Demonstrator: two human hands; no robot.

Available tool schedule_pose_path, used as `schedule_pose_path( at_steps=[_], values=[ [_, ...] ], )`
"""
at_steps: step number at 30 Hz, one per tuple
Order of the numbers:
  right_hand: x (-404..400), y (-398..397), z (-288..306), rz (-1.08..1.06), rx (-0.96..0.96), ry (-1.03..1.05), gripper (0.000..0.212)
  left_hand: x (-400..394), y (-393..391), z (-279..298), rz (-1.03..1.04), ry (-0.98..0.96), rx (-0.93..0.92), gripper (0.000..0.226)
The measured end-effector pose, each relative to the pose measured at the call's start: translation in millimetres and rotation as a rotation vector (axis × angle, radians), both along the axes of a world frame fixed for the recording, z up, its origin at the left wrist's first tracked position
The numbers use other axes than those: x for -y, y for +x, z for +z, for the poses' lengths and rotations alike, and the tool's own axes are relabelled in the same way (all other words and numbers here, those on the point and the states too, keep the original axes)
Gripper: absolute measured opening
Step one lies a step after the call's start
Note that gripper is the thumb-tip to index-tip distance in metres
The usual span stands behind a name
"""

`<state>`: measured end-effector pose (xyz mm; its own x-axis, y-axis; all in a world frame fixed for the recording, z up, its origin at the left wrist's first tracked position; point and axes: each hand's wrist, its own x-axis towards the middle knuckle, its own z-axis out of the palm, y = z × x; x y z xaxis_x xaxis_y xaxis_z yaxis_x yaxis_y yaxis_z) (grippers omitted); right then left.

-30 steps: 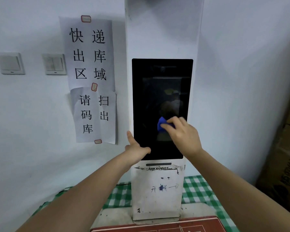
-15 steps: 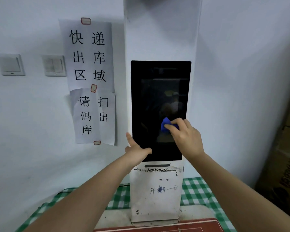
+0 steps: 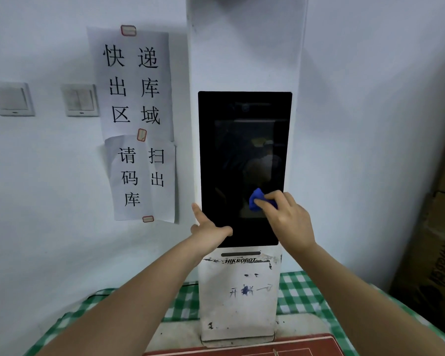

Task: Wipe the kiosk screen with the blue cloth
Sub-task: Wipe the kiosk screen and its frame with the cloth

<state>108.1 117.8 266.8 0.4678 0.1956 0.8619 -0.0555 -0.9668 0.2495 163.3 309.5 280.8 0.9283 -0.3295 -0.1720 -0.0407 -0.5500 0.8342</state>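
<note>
A tall white kiosk [image 3: 244,47] stands against the wall with a dark, upright screen [image 3: 231,150] set in its front. My right hand [image 3: 287,219] presses a small bunched blue cloth [image 3: 256,199] against the lower right part of the screen; only a bit of cloth shows past my fingers. My left hand [image 3: 208,231] grips the kiosk's left edge at the screen's lower left corner, thumb on the glass and forefinger up along the side.
Two paper notices [image 3: 136,124] are taped to the wall left of the kiosk, with two light switches [image 3: 46,98] further left. A green checked cloth [image 3: 301,291] covers the table below. Cardboard boxes [image 3: 439,240] stand at the right.
My right hand with the cloth has slid a little to the right on the screen. The left hand has kept its hold on the kiosk's edge.
</note>
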Motion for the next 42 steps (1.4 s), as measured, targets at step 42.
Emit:
schedule_pose_path(
  at_steps=[42],
  values=[
    [23, -18, -4, -0.042, 0.014, 0.269, 0.029, -3, 9, -8, -0.051, 0.021, -0.024, 0.114]
  ],
)
